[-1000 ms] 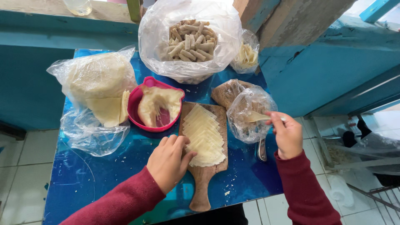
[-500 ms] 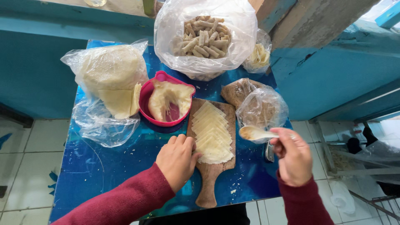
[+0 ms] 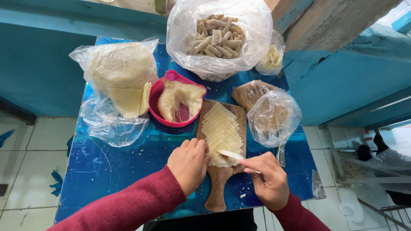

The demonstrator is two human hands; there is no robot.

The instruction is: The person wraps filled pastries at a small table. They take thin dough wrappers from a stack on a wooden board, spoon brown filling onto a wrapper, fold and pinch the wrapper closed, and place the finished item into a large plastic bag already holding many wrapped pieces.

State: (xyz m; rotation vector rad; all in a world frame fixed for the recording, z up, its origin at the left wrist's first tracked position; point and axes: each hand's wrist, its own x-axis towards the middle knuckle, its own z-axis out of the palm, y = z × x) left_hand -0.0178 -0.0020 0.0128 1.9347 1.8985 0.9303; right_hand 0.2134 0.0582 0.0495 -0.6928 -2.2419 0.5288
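A wooden cutting board (image 3: 219, 192) lies on the blue table (image 3: 107, 171), with a row of pale square dough sheets (image 3: 220, 126) fanned along it. My left hand (image 3: 188, 164) rests on the board's left edge, its fingers touching the nearest sheet. My right hand (image 3: 267, 179) holds a small spoon (image 3: 231, 155), whose tip with pale filling sits over that nearest sheet. A pink bowl (image 3: 170, 77) with a pale lump in it stands just behind the board.
A big clear bag of finished rolls (image 3: 218, 38) sits at the back. At left is a bag of dough sheets (image 3: 115, 68). On the right stand a clear bag of filling (image 3: 274, 113), a brown bag (image 3: 247, 92) and a metal utensil (image 3: 281, 155). Blue walls close in.
My right hand has brought the spoon from the clear bag on the right over to the nearest sheet on the board. My left hand has stayed on the board's edge.
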